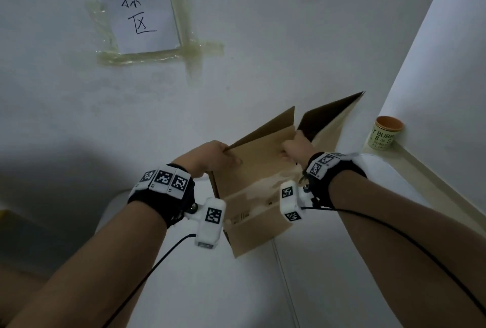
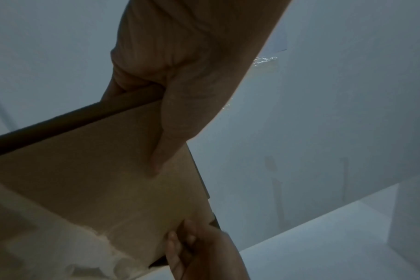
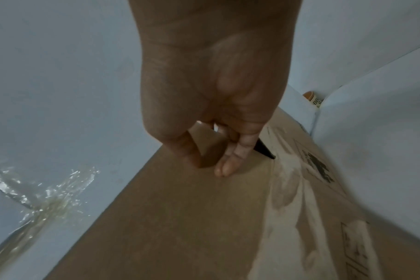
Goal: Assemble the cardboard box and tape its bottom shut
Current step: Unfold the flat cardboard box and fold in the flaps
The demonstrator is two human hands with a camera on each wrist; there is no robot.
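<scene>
A brown cardboard box [image 1: 252,185] is held in the air between both hands, with flaps standing up at its far end. My left hand [image 1: 210,156] grips the left corner of the near flap, thumb on the outer face [image 2: 161,151] and fingers curled behind its edge. My right hand [image 1: 294,148] pinches the flap's right corner [image 3: 209,151] between thumb and fingers. A second, darker flap [image 1: 331,114] sticks up to the right. Torn label residue [image 3: 285,199] runs across the box's side. No tape roll is in view.
A white wall [image 1: 263,38] faces me with a paper sign [image 1: 142,4] taped to it. On a ledge at the right stands a small cup with an orange rim [image 1: 384,133]. A side wall [image 1: 447,64] closes in on the right. A white surface [image 1: 210,288] lies below.
</scene>
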